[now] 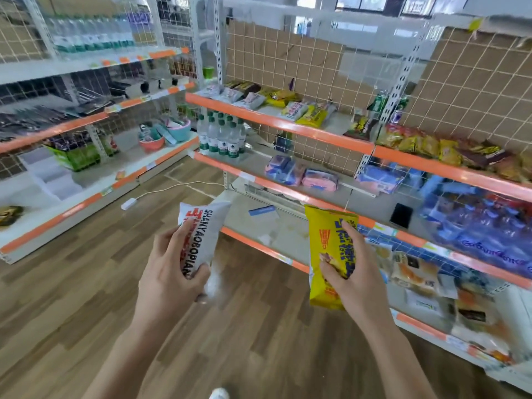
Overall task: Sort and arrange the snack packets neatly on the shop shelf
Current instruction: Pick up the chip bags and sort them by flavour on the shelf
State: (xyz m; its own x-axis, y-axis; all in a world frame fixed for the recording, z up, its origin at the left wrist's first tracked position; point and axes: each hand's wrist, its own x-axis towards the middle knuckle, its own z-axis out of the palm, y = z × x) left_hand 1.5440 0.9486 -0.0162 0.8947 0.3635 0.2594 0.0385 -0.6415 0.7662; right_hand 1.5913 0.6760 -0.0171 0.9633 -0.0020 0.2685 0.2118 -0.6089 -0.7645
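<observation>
So the left hand is gripping a white crinkly plastic snack packet with red and black lettering, fingers curled round its lower half. The right hand is clutching a yellow plastic snack packet with blue print the same way. Both are hanging over the wooden floor, near side of the orange-edged white metal shelf. My worry: with both hands full, nothing's steadying the loose heap of packets up there, so shoving these in could be knocking some off.
</observation>
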